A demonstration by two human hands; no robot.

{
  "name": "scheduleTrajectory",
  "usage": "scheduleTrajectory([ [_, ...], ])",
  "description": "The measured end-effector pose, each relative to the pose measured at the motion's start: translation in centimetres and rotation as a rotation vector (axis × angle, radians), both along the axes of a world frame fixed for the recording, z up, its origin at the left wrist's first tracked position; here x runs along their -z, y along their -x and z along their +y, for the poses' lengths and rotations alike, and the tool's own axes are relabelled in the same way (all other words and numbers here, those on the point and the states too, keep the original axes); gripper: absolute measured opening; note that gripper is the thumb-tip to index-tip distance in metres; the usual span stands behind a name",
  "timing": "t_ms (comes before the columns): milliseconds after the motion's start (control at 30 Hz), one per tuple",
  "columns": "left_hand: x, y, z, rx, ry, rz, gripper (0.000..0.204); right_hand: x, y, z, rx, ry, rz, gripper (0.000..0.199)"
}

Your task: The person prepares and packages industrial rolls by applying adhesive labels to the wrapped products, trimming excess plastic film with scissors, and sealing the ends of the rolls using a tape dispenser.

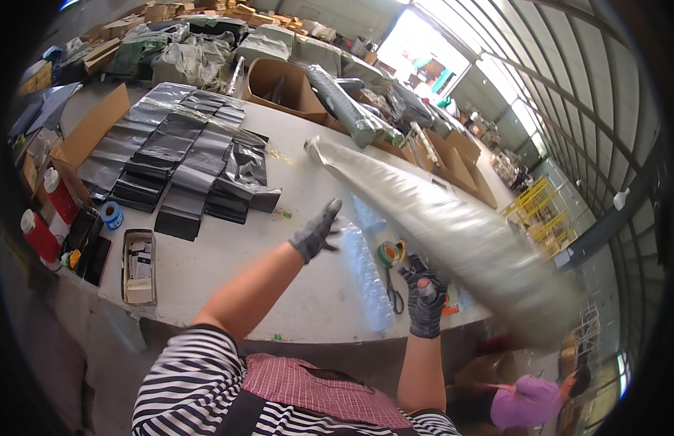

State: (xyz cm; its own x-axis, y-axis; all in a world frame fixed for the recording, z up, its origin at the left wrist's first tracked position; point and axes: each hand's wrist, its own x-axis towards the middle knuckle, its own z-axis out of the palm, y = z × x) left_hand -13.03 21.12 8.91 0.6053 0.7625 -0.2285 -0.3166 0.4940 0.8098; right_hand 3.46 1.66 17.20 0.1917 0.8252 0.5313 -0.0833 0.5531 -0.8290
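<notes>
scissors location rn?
Head view: the scissors lie on the white table near its front edge, just left of the right hand, below the green tape roll.

Flat grey and black mailer bags (pixel 178 156) lie stacked on the white table (pixel 293 182), brown cartons (pixel 282 89) behind.

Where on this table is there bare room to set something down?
Bare table lies between the small box and the left hand, and between the black bags and the long roll. It is crowded around the scissors and the tape.
</notes>
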Motion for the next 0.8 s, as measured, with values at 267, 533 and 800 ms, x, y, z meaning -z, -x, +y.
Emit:
scheduleTrajectory([
  [267,13.9,4.6,-8.2,-0.007,0.377,-0.169,0.060,18.7,1.3,-3.9,-0.101,0.944,0.097,0.065],
  [533,16.6,6.3,-18.5,0.155,0.117,0.366,0.079,27.7,-0.5,-6.6,-0.184,1.080,0.011,0.102],
  [800,21.2,5.1,-18.2,-0.178,-0.096,0.615,0.017,29.7,4.2,-1.9,0.316,0.722,-0.869,0.033],
])
